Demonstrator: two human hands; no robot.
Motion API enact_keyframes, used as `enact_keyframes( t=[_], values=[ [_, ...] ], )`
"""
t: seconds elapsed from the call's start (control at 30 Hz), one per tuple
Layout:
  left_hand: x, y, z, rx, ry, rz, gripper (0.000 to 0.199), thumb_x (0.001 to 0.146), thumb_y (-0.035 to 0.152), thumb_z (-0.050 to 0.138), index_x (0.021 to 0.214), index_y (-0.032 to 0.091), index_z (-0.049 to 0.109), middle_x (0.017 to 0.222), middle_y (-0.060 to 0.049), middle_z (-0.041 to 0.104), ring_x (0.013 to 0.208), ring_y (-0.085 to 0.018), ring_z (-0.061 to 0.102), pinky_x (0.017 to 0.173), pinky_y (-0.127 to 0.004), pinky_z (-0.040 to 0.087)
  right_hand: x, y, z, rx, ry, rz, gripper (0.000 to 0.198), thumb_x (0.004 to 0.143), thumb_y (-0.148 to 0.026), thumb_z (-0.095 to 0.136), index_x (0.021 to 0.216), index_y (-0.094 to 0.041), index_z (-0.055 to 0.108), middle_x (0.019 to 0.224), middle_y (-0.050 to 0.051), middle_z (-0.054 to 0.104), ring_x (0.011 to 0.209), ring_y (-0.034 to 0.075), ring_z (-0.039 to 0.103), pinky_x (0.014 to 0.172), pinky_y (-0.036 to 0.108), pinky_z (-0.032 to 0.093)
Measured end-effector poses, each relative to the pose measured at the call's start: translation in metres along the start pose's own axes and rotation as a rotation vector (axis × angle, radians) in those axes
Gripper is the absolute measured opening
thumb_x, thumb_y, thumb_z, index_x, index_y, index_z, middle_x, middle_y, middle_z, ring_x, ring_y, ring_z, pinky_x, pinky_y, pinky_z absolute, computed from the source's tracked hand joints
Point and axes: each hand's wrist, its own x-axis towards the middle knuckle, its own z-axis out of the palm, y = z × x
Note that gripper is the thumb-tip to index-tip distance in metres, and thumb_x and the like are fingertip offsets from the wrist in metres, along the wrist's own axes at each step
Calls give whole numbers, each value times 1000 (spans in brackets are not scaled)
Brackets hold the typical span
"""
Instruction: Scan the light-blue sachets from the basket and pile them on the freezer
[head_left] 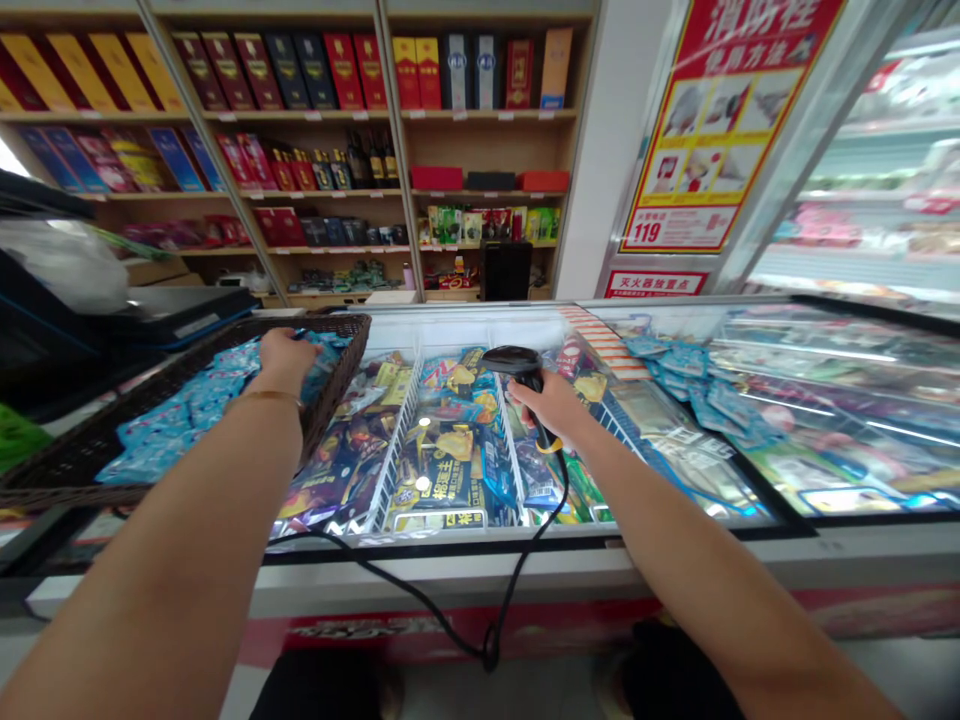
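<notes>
My right hand is closed around the grip of a black barcode scanner, held over the freezer's packed goods. A black cable hangs in a loop from the scanner's handle. At the far end of a dark brown wicker basket, my left hand rests among small blue packets. Its fingers look curled, with a small dark thing at their top edge; what they hold is hard to make out. More blue packets lie in a pile on the freezer's glass lid to the right.
The chest freezer spans the front, with bagged frozen goods between white wire dividers. An orange-striped strip lies near its back edge. Shelves of boxes and bottles stand behind; dark equipment is at left.
</notes>
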Motion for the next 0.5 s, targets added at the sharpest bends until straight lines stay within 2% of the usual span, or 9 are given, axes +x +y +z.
enact_keyframes(
  t=[0.1,0.17,0.27,0.43,0.5],
  values=[
    [-7,8,1,-227,68,-20,24,74,7,77,91,12,59,72,5,57,69,-12,57,88,-39,54,1,3,1,14,-6,-22,20,84,-30,69,82,-18,54,57,-1,62,40,12,56,40,22,43],
    [-8,13,0,-369,133,-26,21,80,6,72,99,9,63,66,7,53,62,-9,51,86,-35,54,3,6,2,16,-7,-29,20,84,-31,70,84,-18,54,60,0,63,40,12,56,40,22,43],
    [-9,22,-6,-543,168,-60,16,85,3,64,101,7,65,63,8,50,59,-7,47,85,-34,55,5,9,2,1,-14,-23,20,83,-31,70,86,-18,55,59,-1,63,40,12,57,40,22,44],
    [-25,41,-13,-874,12,-210,17,87,-3,58,97,10,59,69,8,55,66,-6,55,86,-36,56,9,7,-5,-13,36,-29,21,83,-33,69,84,-18,55,61,1,64,41,12,57,41,22,45],
    [-40,53,-7,-893,-94,-165,19,85,-5,55,93,12,57,70,6,57,66,-7,57,85,-38,57,9,4,-8,15,71,-40,22,82,-35,70,83,-18,54,64,2,65,42,12,57,40,23,45]
  ],
)
